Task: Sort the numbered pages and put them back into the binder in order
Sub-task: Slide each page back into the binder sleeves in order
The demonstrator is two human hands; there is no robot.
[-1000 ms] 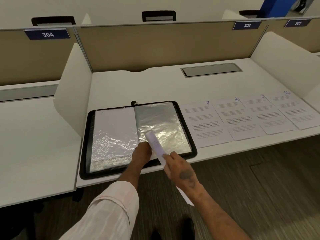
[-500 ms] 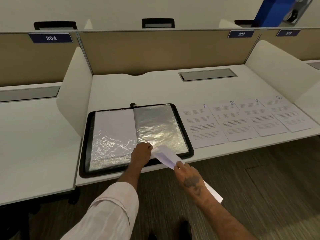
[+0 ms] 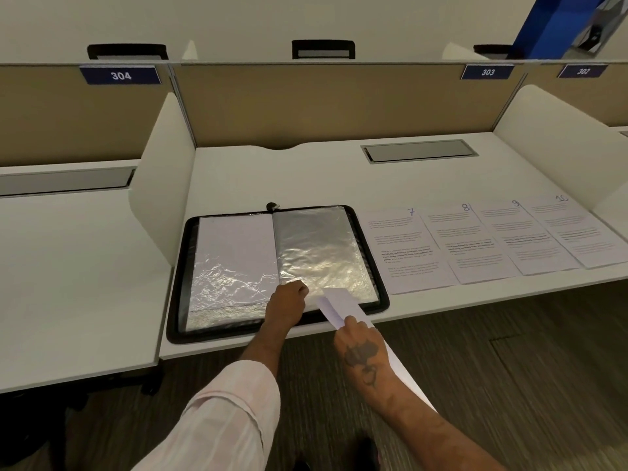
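A white desk (image 3: 306, 178) has a grey flap (image 3: 419, 150) in it, with a tan wall (image 3: 323, 103), a blue sign (image 3: 488, 72) and a black chair (image 3: 323, 49) behind.

One open binder (image 3: 185, 266) showing two clear sleeves: left sleeve (image 3: 231, 266), right sleeve (image 3: 319, 253). Five pages: four in a row on the desk (image 3: 272, 178), page 7 (image 3: 407, 253), page 8 (image 3: 472, 246), page 9 (image 3: 533, 239) and page 10 (image 3: 581, 229); the fifth page (image 3: 339, 305) is in hand. Two hands: left hand (image 3: 287, 302), right hand (image 3: 363, 351). Three blue plates: plate 304 (image 3: 120, 75), plate 303 (image 3: 488, 72), plate 302 (image 3: 582, 71). Three chair backs: left (image 3: 127, 51), middle (image 3: 323, 49), right (image 3: 492, 51). Two grey hatches: one (image 3: 419, 150) on this desk, one (image 3: 64, 180) on the next.
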